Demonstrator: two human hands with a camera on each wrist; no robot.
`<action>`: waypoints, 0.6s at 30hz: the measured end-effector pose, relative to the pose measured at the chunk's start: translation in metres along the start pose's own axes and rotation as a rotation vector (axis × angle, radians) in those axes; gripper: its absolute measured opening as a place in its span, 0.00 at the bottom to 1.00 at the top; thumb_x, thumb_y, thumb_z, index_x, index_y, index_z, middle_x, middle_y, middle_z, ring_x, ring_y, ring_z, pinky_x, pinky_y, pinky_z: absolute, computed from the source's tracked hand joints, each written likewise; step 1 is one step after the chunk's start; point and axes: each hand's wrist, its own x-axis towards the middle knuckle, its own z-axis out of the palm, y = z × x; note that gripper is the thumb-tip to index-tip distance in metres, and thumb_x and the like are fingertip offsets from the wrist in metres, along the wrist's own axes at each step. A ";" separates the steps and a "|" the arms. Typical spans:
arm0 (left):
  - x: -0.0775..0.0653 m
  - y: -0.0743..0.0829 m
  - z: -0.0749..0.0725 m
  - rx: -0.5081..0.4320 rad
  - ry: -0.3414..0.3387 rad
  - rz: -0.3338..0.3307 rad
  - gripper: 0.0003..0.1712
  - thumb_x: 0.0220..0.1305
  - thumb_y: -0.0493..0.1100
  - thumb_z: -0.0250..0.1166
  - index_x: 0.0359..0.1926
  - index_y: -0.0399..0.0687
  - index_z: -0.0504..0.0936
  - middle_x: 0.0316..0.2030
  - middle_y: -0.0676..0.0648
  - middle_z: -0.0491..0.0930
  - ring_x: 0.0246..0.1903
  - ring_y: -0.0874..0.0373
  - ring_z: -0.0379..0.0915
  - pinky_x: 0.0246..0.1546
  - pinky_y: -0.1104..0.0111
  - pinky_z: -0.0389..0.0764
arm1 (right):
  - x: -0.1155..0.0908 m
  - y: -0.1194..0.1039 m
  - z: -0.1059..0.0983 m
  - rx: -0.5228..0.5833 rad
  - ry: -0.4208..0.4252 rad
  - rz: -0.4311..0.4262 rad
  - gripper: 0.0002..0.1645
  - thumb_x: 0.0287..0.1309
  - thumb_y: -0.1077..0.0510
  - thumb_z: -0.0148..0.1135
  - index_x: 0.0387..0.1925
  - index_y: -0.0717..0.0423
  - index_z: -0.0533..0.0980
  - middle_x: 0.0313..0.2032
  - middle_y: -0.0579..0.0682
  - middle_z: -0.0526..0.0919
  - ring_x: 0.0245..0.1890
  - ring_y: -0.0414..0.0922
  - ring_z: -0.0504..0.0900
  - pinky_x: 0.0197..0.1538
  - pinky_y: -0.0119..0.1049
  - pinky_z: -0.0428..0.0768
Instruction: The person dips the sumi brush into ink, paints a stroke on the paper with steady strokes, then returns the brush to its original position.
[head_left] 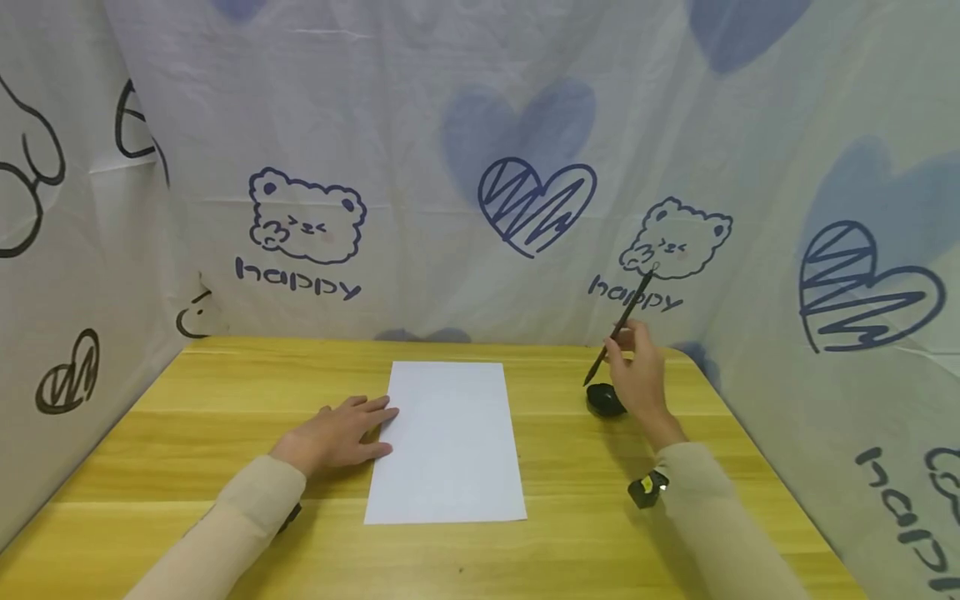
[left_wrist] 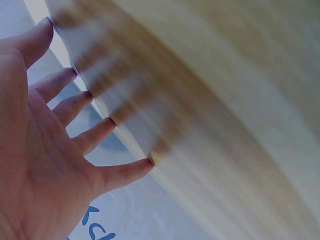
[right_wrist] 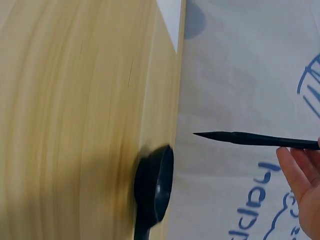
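A blank white sheet of paper [head_left: 448, 446] lies on the wooden table in the head view. My left hand [head_left: 339, 435] rests at its left edge with fingers spread; in the left wrist view the fingertips [left_wrist: 111, 122] touch down on the surface. My right hand [head_left: 643, 375] pinches a dark writing brush [head_left: 628, 312], held aslant with its pointed tip down and to the left. Below that tip, on the table, sits a small black ink dish [head_left: 601, 402]. The right wrist view shows the brush tip [right_wrist: 212, 134] raised above the dish [right_wrist: 152, 187], apart from it.
The yellow wood-grain table [head_left: 225, 475] runs back to a white cloth [head_left: 420, 250] printed with hearts, bears and writing. More cloth hangs along the left and right sides. A small black and yellow device [head_left: 648, 489] is at my right wrist.
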 end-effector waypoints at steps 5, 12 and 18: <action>0.001 -0.001 0.001 0.002 -0.005 -0.001 0.39 0.73 0.64 0.59 0.78 0.53 0.66 0.79 0.42 0.60 0.76 0.33 0.56 0.66 0.23 0.59 | -0.004 -0.009 0.014 0.071 -0.018 -0.022 0.14 0.69 0.69 0.59 0.55 0.67 0.72 0.41 0.67 0.85 0.41 0.58 0.86 0.40 0.22 0.86; 0.001 -0.001 0.001 -0.003 0.000 0.001 0.39 0.73 0.64 0.59 0.77 0.53 0.67 0.79 0.41 0.61 0.76 0.33 0.57 0.66 0.23 0.59 | -0.010 -0.020 0.036 0.149 -0.074 -0.030 0.14 0.71 0.68 0.59 0.55 0.66 0.72 0.42 0.69 0.84 0.42 0.60 0.86 0.43 0.47 0.90; 0.000 0.000 0.001 -0.016 -0.007 -0.008 0.40 0.72 0.65 0.59 0.78 0.53 0.66 0.79 0.41 0.61 0.76 0.32 0.56 0.66 0.23 0.57 | -0.017 -0.032 0.055 0.194 -0.132 -0.010 0.14 0.71 0.67 0.59 0.56 0.65 0.73 0.43 0.69 0.83 0.44 0.60 0.86 0.45 0.50 0.89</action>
